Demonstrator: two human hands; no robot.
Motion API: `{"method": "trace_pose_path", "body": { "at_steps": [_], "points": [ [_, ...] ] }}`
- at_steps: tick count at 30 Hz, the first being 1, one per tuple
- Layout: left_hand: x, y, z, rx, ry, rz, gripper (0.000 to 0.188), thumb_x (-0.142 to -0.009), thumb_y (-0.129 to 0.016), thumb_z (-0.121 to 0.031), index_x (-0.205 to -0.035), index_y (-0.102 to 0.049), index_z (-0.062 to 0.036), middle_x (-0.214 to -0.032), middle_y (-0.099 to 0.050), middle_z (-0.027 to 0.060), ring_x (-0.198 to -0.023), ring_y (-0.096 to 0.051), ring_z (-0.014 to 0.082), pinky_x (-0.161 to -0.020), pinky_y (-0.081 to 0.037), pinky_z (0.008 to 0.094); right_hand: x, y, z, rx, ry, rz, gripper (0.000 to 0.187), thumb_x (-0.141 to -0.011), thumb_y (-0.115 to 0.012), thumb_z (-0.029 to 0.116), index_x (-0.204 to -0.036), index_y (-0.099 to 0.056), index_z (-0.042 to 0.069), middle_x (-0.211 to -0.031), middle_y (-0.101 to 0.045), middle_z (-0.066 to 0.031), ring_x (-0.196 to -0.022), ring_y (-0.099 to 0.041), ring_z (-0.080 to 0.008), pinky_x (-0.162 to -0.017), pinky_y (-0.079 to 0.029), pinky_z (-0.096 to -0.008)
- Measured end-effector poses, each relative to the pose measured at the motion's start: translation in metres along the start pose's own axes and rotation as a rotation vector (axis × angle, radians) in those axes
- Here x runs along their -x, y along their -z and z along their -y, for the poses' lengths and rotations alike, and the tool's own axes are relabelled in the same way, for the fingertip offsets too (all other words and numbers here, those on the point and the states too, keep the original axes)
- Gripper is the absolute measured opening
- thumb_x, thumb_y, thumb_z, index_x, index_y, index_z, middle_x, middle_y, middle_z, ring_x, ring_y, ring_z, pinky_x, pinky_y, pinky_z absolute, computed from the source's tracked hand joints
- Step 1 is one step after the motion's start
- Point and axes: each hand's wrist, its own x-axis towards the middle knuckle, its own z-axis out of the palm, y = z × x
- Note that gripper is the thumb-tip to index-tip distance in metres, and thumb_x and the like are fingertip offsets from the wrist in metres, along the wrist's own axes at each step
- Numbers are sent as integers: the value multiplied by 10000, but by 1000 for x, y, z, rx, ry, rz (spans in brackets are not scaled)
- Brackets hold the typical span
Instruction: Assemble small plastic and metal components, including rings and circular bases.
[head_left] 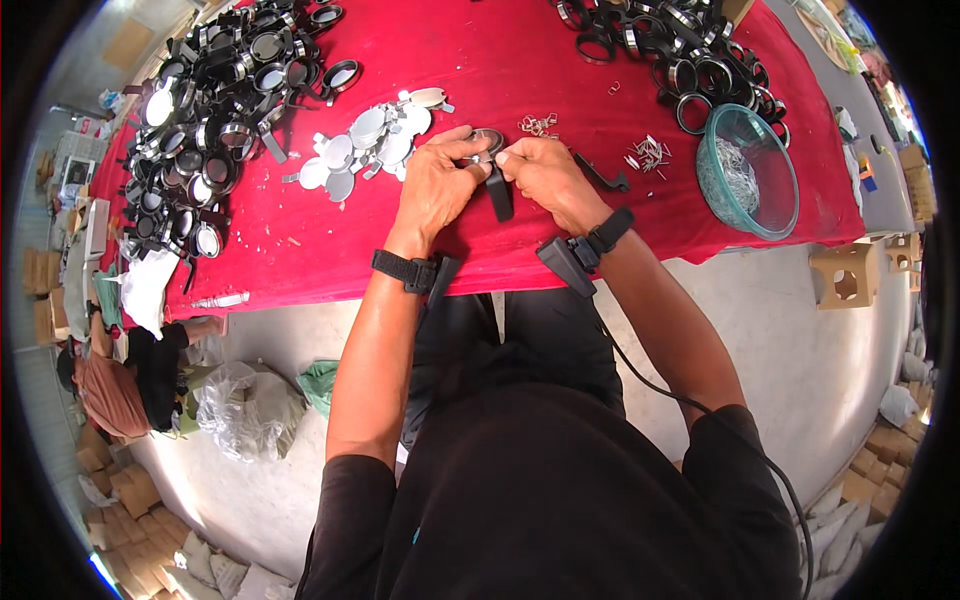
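Observation:
Both my hands are at a round black piece with a metal rim and a flat black handle (499,196), just above the red cloth. My left hand (436,178) grips its left side, fingers curled around the rim and thumb near the handle joint. At the right of that joint, the fingers of my right hand (556,182) are pinched together; whatever small part is between them is hidden. A loose black handle (602,176) lies beside my right hand. Silver discs with tabs (368,126) are heaped to the left, and small wire springs (538,125) sit just beyond my right hand.
A large pile of black rings with handles (205,130) covers the left of the red-clothed table (300,262). More black rings (690,75) lie far right. Metal pins (650,154) are scattered near a green transparent bowl (712,185) holding more pins. Another person (110,390) is at the left.

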Motion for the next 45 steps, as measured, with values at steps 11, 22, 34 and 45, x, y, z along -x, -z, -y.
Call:
{"method": "trace_pose_path", "body": {
  "at_steps": [11,22,34,45],
  "points": [
    [2,-2,11,94,4,-23,414,-916,-812,-83,-1330,-823,-89,-1564,-644,263,-1405,-667,330,-1167,-516,394,-9,-6,-6,-180,-32,-15,139,-1050,-684,109,-1009,-725,-18,-859,-670,-9,-737,-562,-92,-667,-458,-281],
    [1,-7,13,163,17,-44,412,-911,-821,-86,-1323,-823,-78,-1571,-642,252,-1408,-667,333,-1162,-520,388,2,-22,-26,142,259,-328,140,-1016,-712,137,-1027,-741,0,-914,-781,-189,-849,-771,-318,-791,-583,-447],
    [7,-15,6,160,0,-119,396,-913,-812,-52,-1308,-825,-63,-1554,-640,293,-1382,-687,341,-1096,-563,377,38,-28,-18,641,825,-390,313,-911,-686,-4,-1222,-728,-14,-1118,-705,-156,-1053,-693,-374,-896,-593,-491],
    [16,4,-2,104,6,32,597,-902,-873,-64,-1477,-716,-47,-1699,-513,243,-1490,-596,316,-1225,-470,390,42,43,-1,961,778,-448,331,-903,-777,117,-1224,-731,51,-1122,-715,-155,-1049,-682,-379,-957,-538,-509]
  ]
}}
